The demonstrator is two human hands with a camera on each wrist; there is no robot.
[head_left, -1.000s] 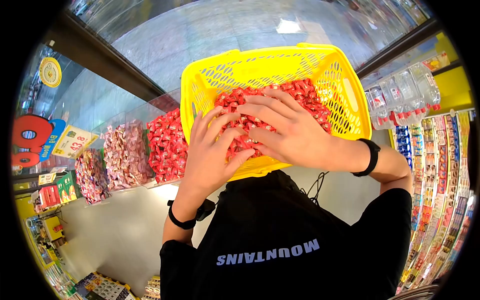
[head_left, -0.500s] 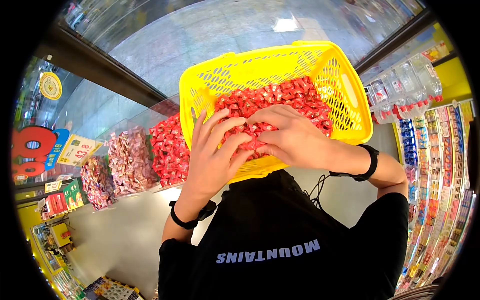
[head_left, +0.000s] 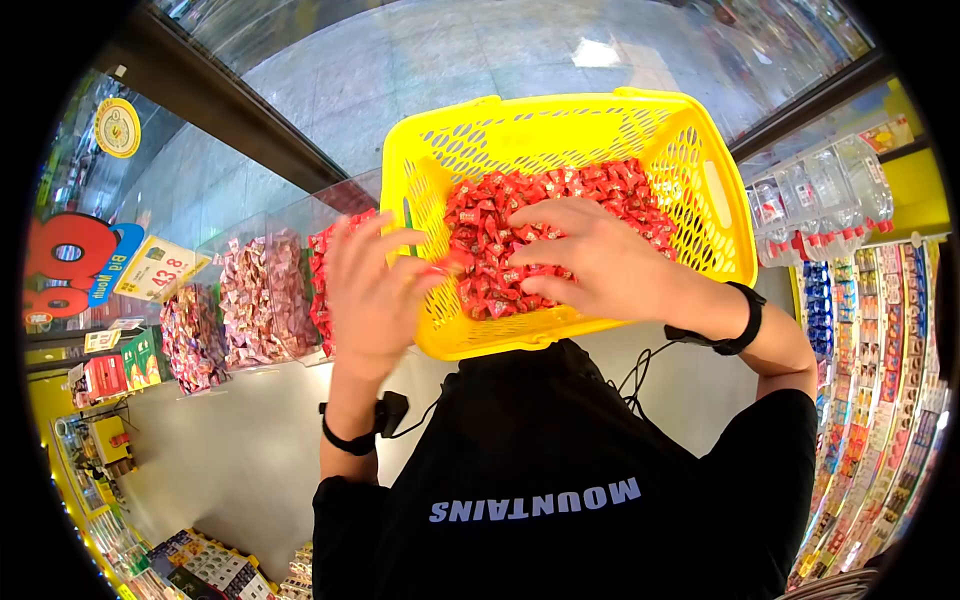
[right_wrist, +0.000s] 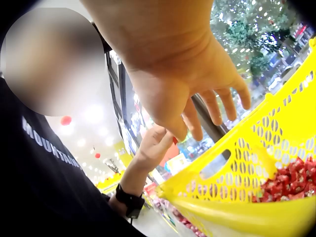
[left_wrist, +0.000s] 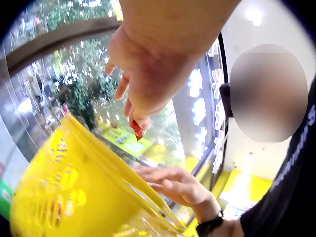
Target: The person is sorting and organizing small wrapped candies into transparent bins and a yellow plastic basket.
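Observation:
Red wrapped candies (head_left: 590,182) lie heaped in a yellow basket (head_left: 510,130). My left hand (head_left: 372,300), blurred, is over the basket's left rim, and a red candy (left_wrist: 138,130) is pinched between its thumb and a finger in the left wrist view. Over the candy heap is my right hand (head_left: 595,262), palm down, its fingers spread and slightly bent. The right wrist view shows the right hand (right_wrist: 182,84) with relaxed fingers and nothing visible between them.
Left of the basket stand clear bins of red candies (head_left: 322,270), pink-wrapped candies (head_left: 262,300) and mixed candies (head_left: 193,340), with a price sign (head_left: 160,268). Clear bottles (head_left: 820,200) and packed shelves (head_left: 870,400) are at the right. Glass lies beyond the basket.
The left hand has moved left, away from the right hand, carrying a red candy. The right hand's fingers have spread apart. The basket appears slightly farther right in the head view.

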